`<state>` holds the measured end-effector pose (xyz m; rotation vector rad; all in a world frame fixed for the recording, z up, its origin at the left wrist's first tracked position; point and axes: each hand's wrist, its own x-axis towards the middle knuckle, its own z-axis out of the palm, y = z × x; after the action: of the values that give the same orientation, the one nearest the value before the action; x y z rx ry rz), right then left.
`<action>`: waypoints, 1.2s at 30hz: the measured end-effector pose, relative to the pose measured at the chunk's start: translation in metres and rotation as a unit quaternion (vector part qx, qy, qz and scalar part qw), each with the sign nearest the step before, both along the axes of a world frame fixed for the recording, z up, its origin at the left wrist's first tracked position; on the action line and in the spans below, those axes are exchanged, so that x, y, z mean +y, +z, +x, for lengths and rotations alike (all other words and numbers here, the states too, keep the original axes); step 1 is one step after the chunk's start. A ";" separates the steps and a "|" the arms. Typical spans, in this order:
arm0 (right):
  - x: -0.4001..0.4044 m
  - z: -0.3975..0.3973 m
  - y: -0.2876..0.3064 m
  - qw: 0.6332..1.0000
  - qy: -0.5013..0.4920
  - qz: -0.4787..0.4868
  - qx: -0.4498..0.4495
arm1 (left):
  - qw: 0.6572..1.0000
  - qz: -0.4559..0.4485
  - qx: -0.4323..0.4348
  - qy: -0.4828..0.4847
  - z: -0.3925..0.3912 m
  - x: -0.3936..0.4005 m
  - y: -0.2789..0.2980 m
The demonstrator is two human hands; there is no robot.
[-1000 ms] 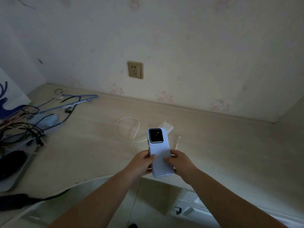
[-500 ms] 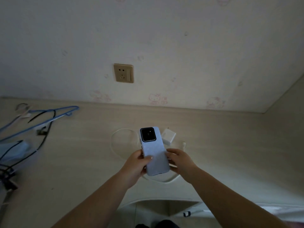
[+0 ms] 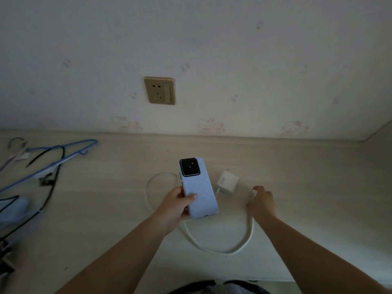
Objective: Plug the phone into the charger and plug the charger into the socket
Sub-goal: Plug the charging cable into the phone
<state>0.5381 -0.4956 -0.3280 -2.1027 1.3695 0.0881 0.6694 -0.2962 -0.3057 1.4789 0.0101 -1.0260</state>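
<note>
Lying at the far left of the desk are a blue hanger and dark cords. The left hand is gripping the phone back-up above the desk, fingers wrapping its lower edge. The white cable is looping beneath, running to the charger lying beside the phone. The right hand is pinching the cable's free end. The socket is sitting empty on the wall above.

Wall below gold rectangular socket plate: bare — unobstructed.
Desk centre: white looped charger cable and white square charger block occupy it.
Desk left: blue wire hanger, black cables — cluttered.
Desk right: clear light wooden desk surface.
</note>
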 end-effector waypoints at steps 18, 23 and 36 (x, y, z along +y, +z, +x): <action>0.105 0.037 0.058 0.956 0.139 0.092 -0.243 | 0.994 -0.094 0.045 0.027 0.066 0.016 0.044; 0.127 0.047 0.066 0.947 0.139 0.102 -0.272 | 0.985 -0.143 0.082 0.056 0.071 0.024 0.051; 0.131 0.065 0.088 0.918 0.136 0.184 -0.324 | 0.977 -0.173 0.091 0.088 0.082 0.035 0.067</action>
<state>0.6034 -0.3648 -0.2405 -1.7549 0.6061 -0.2075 0.7515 -0.2617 -0.2387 1.0465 0.0883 -0.9611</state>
